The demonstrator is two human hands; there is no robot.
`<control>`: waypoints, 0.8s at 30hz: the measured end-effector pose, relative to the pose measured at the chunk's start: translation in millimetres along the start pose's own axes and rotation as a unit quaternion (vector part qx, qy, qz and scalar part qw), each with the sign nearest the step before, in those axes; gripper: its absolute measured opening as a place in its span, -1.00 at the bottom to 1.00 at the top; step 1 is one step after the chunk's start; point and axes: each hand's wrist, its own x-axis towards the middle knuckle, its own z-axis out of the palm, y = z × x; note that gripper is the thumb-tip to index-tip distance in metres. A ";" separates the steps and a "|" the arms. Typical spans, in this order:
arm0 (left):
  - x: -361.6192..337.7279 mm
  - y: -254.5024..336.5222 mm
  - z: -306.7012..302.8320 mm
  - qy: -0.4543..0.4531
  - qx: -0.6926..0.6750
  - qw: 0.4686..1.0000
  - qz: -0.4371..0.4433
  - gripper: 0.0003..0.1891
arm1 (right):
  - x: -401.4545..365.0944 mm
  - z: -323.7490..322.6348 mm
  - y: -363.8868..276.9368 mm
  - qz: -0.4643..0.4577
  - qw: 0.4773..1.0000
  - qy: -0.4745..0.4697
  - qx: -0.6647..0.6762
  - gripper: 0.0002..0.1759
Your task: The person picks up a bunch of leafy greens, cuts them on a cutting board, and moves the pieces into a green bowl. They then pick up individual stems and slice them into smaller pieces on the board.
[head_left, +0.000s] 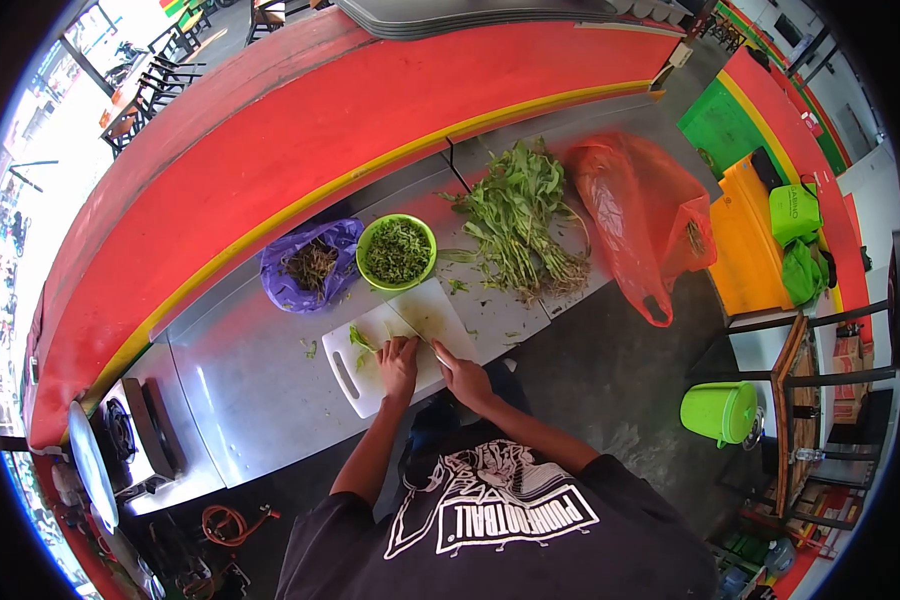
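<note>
A white cutting board (432, 292) lies at a slant on the metal counter. My right hand (464, 382) is closed round the handle of a knife (410, 324), whose blade points up and left across the board. Close to the blade, my left hand (400, 366) presses down with bent fingers on leafy greens. Some green leaves (360, 340) stick out to its left on the board. Beyond the board stands a green bowl (363, 272) filled with chopped greens (398, 248). What lies under my left fingers is mostly hidden.
A purple plastic bag (282, 290) holding stems is left of the bowl. Bunched greens with roots (520, 220) lie to the right, beside a red plastic bag (635, 190). A stove (135, 430) sits at far left. A red ledge (370, 90) borders the counter (230, 370).
</note>
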 end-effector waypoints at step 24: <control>1.4 -0.8 -5.0 -0.002 0.005 1.000 0.006 -0.82 | 14.4 -1.7 -8.2 0.027 0.999 -0.022 0.030 -0.35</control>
